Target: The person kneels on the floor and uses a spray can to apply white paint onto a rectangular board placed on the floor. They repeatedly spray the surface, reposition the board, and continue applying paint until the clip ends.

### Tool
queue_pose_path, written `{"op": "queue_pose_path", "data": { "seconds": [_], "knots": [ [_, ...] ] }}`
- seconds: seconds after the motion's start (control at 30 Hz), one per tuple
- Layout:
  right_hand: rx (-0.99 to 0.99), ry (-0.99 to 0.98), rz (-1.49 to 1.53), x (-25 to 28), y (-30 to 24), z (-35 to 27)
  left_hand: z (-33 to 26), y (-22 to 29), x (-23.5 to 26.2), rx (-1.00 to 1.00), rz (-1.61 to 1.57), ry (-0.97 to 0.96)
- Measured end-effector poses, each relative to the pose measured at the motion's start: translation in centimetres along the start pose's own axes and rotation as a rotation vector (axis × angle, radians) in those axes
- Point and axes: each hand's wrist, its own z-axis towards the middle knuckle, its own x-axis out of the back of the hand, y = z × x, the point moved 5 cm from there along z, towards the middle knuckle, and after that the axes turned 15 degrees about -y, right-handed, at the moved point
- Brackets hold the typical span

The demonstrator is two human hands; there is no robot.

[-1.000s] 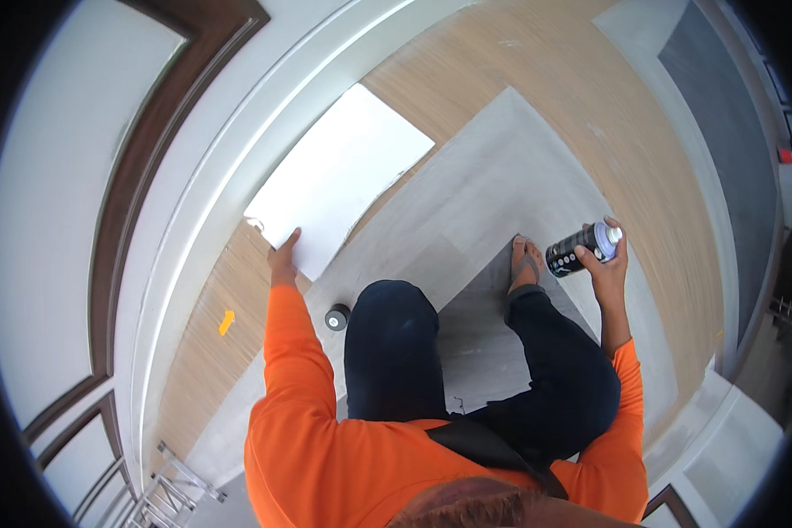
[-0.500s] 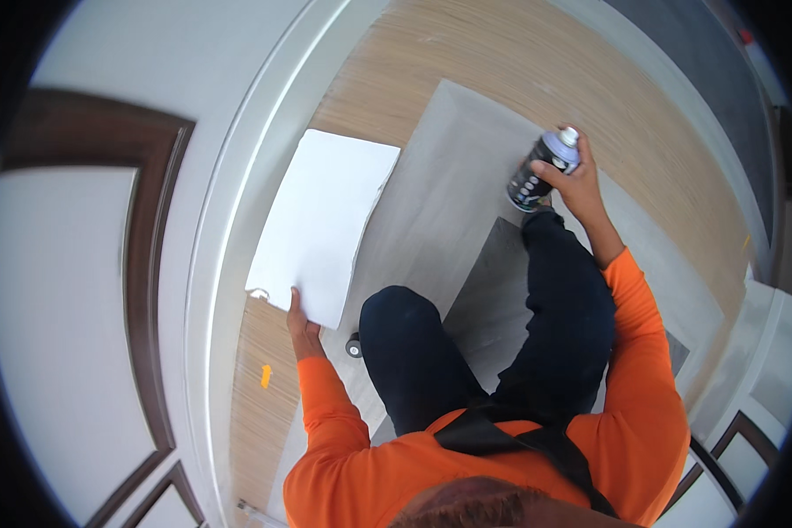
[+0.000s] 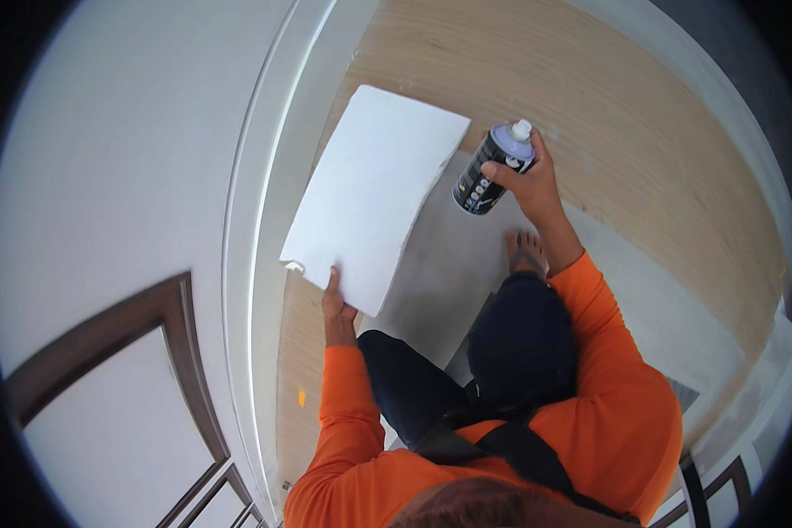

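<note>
On the floor before your knees lies a grey sheet (image 3: 466, 264), spread over wood-grain flooring (image 3: 607, 114) that runs up and to the right. Your left hand (image 3: 336, 304) grips the near edge of a white board (image 3: 370, 189), fingers curled under it and thumb on top, so the hand is closed on that lower edge. That board is a flat rectangle, tilted so its long side runs up and to the right; its left part lies over the pale skirting strip (image 3: 277, 229) along the wall, and its right part overlaps the sheet. One near corner of it looks chipped or ragged.

Your right hand (image 3: 526, 180) is wrapped around a spray can (image 3: 488, 176), held just right of the board's upper right corner. It is a dark can with a pale lavender top and a white nozzle, leaning with its top up and to the right; your fingers close round its upper body, and I cannot tell whether a finger rests on the nozzle. Can and board are near each other but do not touch.

Below the can, your bare foot (image 3: 526, 251) rests on the sheet, beside your dark trouser knee (image 3: 519, 339). Your orange sleeves (image 3: 348, 414) come in from the lower edge. Left of the board stands a white wall (image 3: 132, 158), with a dark brown frame (image 3: 185, 370) at lower left.
</note>
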Motion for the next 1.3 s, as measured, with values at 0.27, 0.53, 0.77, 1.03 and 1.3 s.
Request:
{"op": "queue_pose_path", "data": {
  "seconds": [0.27,0.53,0.77,1.03,1.3],
  "knots": [
    [-0.175,-0.048,-0.191,-3.3,0.9,0.6,8.8,1.9,-9.3,0.099,-0.094,-0.115],
    [-0.313,-0.060,-0.288,-2.6,1.7,1.2,16.9,3.6,-12.2,0.055,-0.130,-0.154],
    [-0.332,-0.050,-0.194,-1.3,4.6,2.9,21.3,4.5,-12.6,0.034,-0.203,-0.136],
    [-0.311,-0.077,-0.130,-1.9,4.3,3.5,20.3,5.1,-14.0,0.156,0.143,0.159],
    [-0.274,-0.111,-0.144,-1.8,4.7,3.6,19.5,6.9,-10.8,0.362,0.586,0.226]
  ]
}}
